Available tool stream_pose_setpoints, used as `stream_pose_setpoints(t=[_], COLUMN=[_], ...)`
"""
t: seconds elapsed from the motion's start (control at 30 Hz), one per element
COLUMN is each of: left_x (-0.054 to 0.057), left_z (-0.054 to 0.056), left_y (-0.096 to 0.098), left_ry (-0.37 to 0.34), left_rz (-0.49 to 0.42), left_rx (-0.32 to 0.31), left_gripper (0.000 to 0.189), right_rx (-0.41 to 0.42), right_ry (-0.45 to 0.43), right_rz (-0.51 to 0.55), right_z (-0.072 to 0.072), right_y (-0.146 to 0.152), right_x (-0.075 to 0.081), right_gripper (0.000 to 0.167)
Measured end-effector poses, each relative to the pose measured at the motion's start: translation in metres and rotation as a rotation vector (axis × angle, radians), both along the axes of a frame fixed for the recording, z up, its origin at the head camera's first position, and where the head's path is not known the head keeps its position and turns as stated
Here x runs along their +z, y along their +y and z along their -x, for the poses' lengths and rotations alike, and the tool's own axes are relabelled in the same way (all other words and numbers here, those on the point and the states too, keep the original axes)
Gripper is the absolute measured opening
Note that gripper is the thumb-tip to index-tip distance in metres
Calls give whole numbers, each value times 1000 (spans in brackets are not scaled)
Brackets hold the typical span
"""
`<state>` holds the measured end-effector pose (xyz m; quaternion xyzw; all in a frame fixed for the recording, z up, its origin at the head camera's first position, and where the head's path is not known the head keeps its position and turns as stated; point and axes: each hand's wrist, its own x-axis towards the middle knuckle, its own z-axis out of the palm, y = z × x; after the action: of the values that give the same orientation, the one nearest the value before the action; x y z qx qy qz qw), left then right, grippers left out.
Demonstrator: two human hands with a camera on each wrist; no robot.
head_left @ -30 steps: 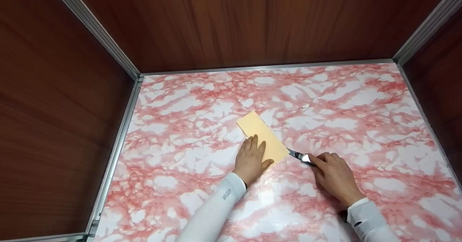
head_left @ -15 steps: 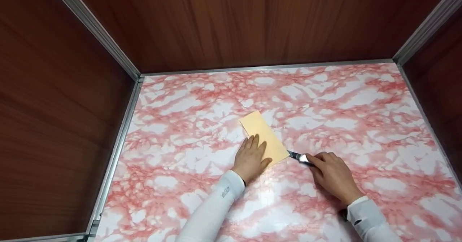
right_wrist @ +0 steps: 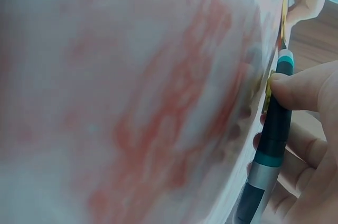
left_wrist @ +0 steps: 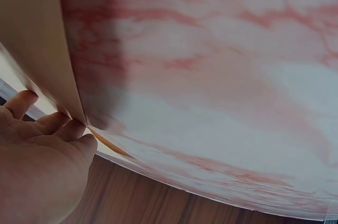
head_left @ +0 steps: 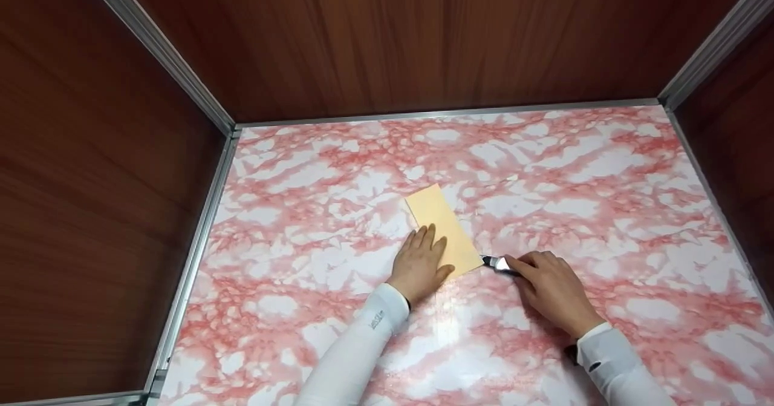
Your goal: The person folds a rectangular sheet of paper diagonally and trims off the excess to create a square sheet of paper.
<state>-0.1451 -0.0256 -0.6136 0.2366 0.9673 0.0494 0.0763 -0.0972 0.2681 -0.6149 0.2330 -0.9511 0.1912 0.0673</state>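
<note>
A yellow paper envelope (head_left: 452, 236) lies slantwise on the table. My left hand (head_left: 418, 267) rests flat on its lower left part, fingers spread and straight. The left wrist view shows the envelope's edge (left_wrist: 45, 34) beside the fingertips. My right hand (head_left: 556, 294) grips a utility knife (head_left: 499, 265) with a dark body and teal bands, clear in the right wrist view. The thumb lies along the knife's handle (right_wrist: 274, 129). Its tip meets the envelope's lower right corner; I cannot tell how far the blade is in.
The tabletop (head_left: 302, 212) has a red and white marbled surface. Dark wood panels (head_left: 393, 43) stand at the back and on both sides, with metal rails (head_left: 199, 91) along their edges.
The envelope has turned slightly clockwise, its far end shifting right under my left hand. My right hand and the knife have moved a little left, and less of the blade shows.
</note>
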Motion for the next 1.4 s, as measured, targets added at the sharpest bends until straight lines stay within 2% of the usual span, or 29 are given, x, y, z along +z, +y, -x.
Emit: stream_pose_setpoints(t=[0.53, 0.8, 1.17, 1.4], left_x=[1, 0, -1, -2], left_z=[1, 1, 1, 0], left_y=[-1, -2, -3, -3], left_ry=[-12, -35, -26, -32], left_rz=[-11, -16, -13, -21], left_rx=[-2, 7, 3, 7], left_gripper=[69, 69, 69, 68], right_rx=[42, 43, 11, -57], right_ry=[45, 70, 29, 1], right_rz=[-36, -16, -40, -36], right_z=[4, 6, 8, 8], right_y=[-5, -5, 0, 7], right_x=[2, -1, 1, 3], right_gripper=[50, 49, 47, 47])
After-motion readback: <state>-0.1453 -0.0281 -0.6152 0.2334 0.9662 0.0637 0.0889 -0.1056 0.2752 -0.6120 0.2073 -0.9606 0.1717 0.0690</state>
